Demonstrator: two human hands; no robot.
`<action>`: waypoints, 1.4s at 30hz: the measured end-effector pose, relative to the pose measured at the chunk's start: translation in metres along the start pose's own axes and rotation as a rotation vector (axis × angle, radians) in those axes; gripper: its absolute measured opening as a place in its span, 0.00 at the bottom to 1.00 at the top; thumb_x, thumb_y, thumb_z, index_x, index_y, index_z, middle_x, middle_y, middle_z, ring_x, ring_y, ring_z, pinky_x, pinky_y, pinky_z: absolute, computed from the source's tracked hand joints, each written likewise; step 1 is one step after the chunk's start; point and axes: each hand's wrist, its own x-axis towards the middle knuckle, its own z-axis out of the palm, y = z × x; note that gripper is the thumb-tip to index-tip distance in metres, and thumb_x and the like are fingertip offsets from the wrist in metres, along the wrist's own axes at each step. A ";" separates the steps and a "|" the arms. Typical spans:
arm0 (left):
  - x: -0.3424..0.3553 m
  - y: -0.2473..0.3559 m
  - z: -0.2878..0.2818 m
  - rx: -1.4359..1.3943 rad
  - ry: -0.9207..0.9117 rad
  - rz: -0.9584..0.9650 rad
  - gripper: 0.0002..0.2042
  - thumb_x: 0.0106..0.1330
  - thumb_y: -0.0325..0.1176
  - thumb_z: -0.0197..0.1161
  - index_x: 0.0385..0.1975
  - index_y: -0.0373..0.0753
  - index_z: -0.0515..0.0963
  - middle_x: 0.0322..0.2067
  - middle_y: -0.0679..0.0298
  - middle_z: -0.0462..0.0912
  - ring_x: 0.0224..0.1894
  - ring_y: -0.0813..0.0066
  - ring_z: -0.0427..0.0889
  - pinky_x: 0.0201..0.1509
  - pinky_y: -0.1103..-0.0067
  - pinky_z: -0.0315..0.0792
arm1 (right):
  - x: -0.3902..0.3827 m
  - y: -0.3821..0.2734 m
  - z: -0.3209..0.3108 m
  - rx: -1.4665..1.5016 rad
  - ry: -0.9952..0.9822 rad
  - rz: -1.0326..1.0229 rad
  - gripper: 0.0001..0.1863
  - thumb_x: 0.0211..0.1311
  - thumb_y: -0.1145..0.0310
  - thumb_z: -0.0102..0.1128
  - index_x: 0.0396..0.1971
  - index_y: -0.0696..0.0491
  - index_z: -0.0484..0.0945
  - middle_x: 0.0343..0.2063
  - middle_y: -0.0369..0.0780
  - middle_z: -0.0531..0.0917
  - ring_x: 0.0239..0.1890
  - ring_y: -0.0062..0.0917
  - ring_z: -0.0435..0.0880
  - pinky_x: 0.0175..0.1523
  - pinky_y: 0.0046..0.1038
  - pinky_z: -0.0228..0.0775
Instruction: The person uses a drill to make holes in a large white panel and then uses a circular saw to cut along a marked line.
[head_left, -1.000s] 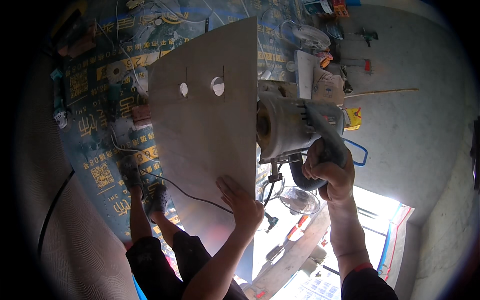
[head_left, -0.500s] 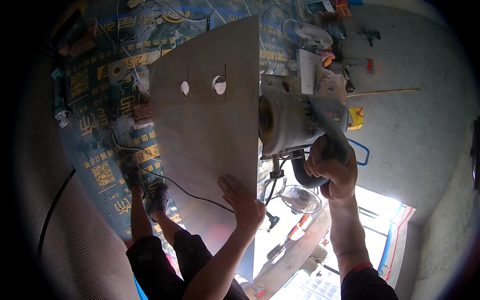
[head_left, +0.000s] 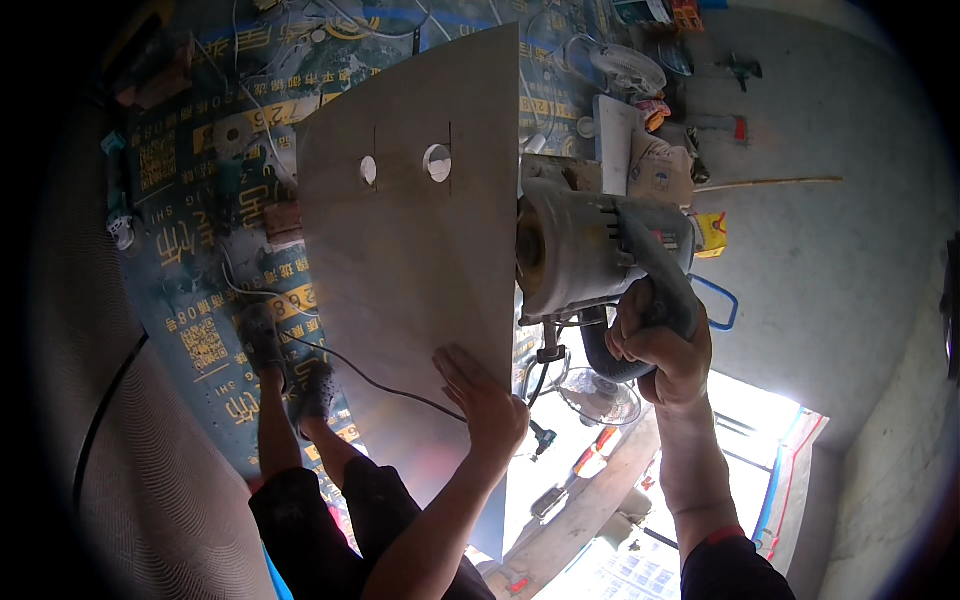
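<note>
A large grey tile (head_left: 420, 250) looks smooth and matt, stone-like, with two clean round holes. The power cutter (head_left: 590, 250) has a dull, dusty metal body and a dark plastic handle. The floor sheet (head_left: 190, 250) beneath appears thin printed plastic; the bare floor (head_left: 830, 230) is rough concrete.

The person wears dark trousers (head_left: 330, 530), grey shoes (head_left: 262, 335) and a dark sleeve (head_left: 725, 570) edged by a red cuff (head_left: 722, 535); both forearms and hands are bare.
</note>
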 end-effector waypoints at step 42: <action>0.000 0.008 0.000 0.018 0.049 -0.011 0.45 0.50 0.15 0.50 0.68 0.19 0.34 0.68 0.30 0.34 0.70 0.23 0.40 0.70 0.40 0.46 | -0.012 0.005 -0.007 -0.073 -0.051 0.026 0.49 0.32 0.75 0.51 0.66 0.69 0.59 0.15 0.32 0.69 0.14 0.15 0.68 0.22 0.19 0.65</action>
